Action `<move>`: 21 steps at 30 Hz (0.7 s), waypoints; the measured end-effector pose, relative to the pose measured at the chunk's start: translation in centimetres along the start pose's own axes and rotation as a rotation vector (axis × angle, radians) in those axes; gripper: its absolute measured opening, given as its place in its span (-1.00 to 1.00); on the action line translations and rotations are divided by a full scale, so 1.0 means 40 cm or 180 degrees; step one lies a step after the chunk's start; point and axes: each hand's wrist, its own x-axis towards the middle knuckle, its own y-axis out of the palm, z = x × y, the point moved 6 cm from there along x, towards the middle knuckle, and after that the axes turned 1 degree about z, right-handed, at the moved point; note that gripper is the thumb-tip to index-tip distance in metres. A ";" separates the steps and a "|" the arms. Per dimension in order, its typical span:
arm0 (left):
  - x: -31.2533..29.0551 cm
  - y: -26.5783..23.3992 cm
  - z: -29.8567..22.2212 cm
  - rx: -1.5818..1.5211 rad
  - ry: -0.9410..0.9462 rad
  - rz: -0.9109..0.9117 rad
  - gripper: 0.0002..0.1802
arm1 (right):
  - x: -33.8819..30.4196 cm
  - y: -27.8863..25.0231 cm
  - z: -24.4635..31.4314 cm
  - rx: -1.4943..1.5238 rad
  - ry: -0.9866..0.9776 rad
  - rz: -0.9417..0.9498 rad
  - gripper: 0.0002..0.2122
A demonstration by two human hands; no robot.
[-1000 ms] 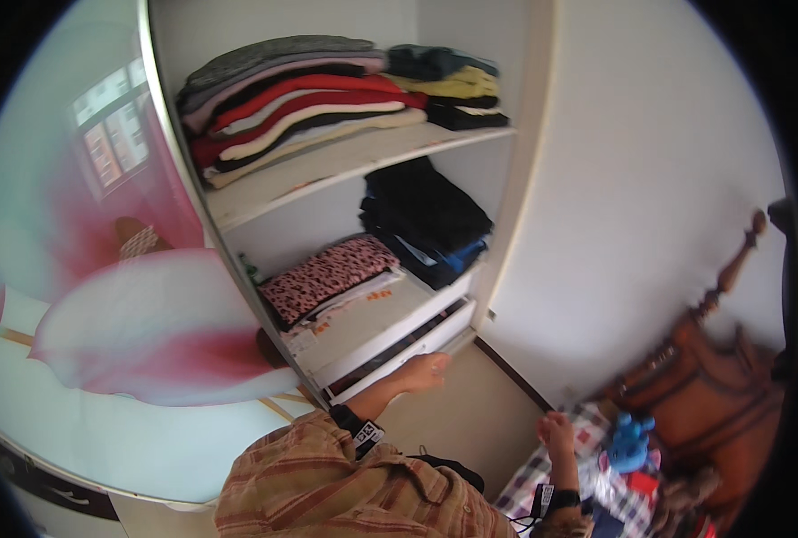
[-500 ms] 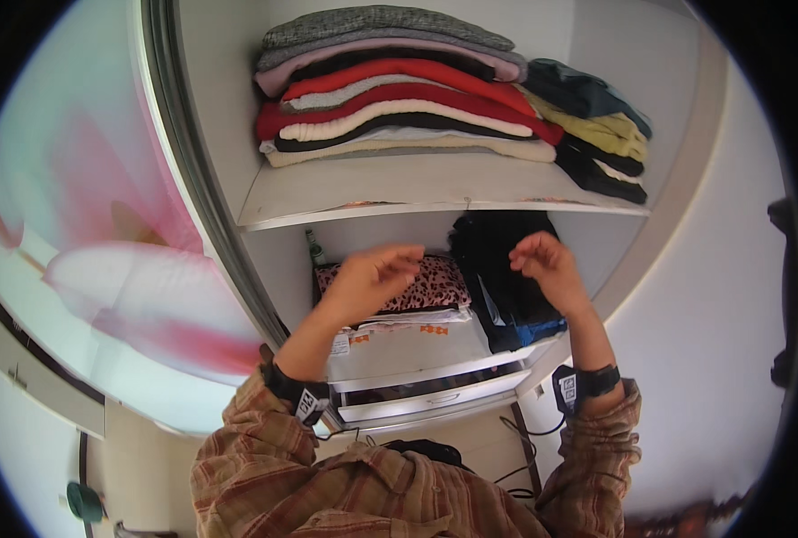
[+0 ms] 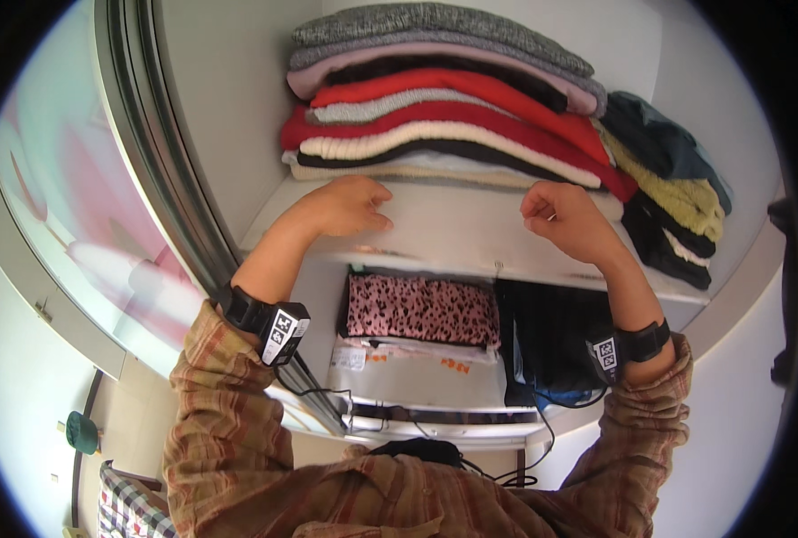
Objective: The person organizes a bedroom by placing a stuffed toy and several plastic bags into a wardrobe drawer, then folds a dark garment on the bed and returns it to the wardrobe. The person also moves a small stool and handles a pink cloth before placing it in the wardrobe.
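My left hand hovers at the front of the upper wardrobe shelf, thumb and fingers apart with nothing between them. Across from it, my right hand is loosely curled, with a gap between thumb and fingers and nothing visible in them. Just beyond both hands lies a wide stack of folded sweaters in grey, pink, black, red and cream. Right of that stack, a smaller pile of folded clothes shows dark teal, yellow-green and black layers.
Below, a lower shelf holds a pink leopard-print folded cloth and black clothes. A drawer sits under it. A sliding door with a flower print stands at left. Black cables hang near my body.
Both hands have risen from in front of the lower shelf to the upper shelf, nearer the sweater stack. My view has shifted, and the stack appears larger. The drawer shows less.
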 end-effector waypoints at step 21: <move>0.511 -0.128 -0.114 -0.6374 -0.0018 -0.1407 -0.62 | 0.576 -0.255 -0.088 -0.2639 -0.0143 -0.1638 -0.03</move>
